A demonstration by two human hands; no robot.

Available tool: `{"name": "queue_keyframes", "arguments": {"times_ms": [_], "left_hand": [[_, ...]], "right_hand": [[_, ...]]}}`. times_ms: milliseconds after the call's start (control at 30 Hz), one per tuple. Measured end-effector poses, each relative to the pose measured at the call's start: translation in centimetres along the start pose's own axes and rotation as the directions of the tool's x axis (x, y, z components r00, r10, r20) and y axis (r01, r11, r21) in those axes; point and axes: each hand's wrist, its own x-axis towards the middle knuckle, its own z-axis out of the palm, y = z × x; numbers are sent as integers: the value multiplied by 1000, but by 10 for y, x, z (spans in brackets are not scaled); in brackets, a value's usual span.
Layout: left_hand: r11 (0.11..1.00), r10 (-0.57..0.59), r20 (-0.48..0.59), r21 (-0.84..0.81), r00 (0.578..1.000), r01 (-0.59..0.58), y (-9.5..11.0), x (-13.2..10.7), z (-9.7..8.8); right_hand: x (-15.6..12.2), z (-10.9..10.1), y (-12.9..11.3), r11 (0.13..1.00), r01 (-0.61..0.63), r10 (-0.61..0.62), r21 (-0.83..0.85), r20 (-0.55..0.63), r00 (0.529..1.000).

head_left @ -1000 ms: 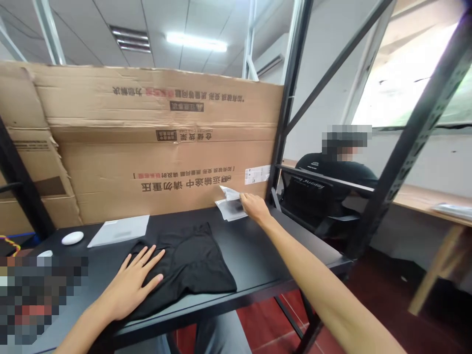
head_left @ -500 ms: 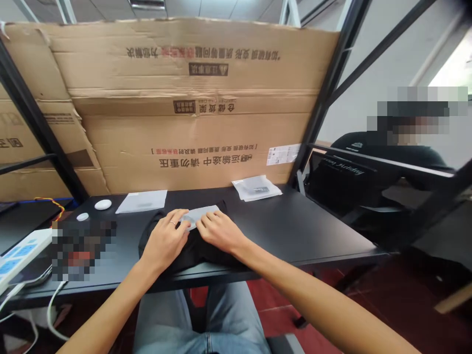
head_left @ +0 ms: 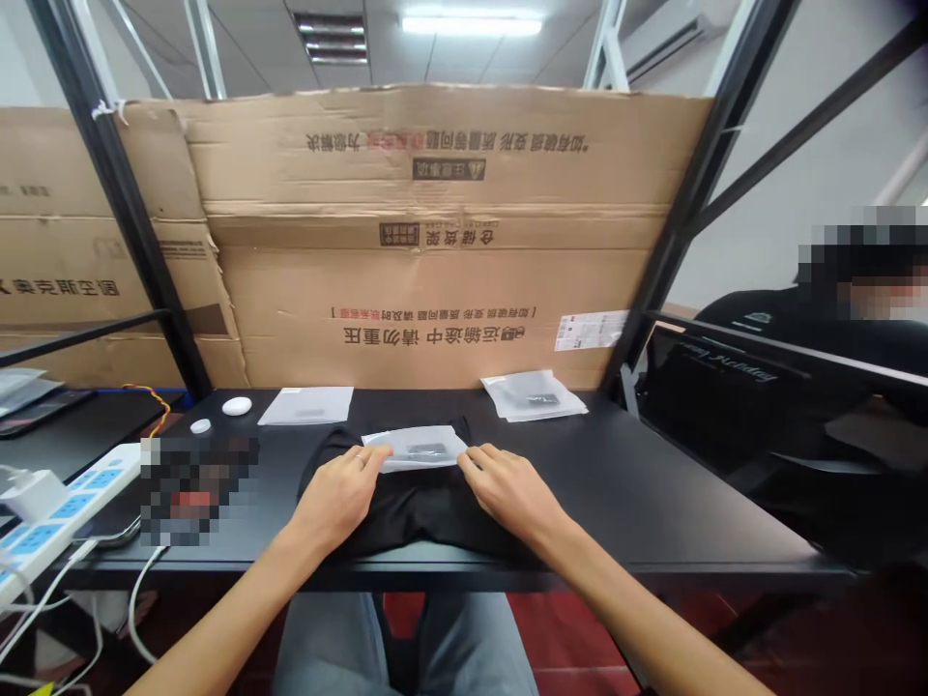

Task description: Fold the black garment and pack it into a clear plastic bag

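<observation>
Frosted plastic pouch (head_left: 435, 462), faint gloss; black cloth (head_left: 427, 507) matt, wrinkled; cardboard panel (head_left: 435, 275) creased, dull; desktop (head_left: 638, 483) smooth, satin

Two hands (head_left: 507, 488), three nearby pouches (head_left: 417, 449), one cloth (head_left: 427, 507)

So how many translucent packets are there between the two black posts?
3 visible: front packet between the left hand and right hand, over black cloth; back-left packet and back-right packet on the desk. More may hide beneath the back-right one.
</observation>
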Motion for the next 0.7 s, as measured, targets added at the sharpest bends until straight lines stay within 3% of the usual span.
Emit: {"name": "queue_keyframes", "arguments": {"times_ms": [200,400,567,700], "left_hand": [[998,48,3,-30,999,-48,34,21,-12],[994,109,60,-25,992,-108,66,51,7],[992,125,84,17,989,-127,85,59,20],[992,117,53,29,992,-119,94,63,23]], "right_hand": [[-1,4,-2,997,-41,43,61,-25,999],[-15,25,-5,930,-47,130,364,-208,969],[-28,35,-7,908,-26,161,419,-292,943],[-31,38,-2,909,55,101,414,-344,933]]}}
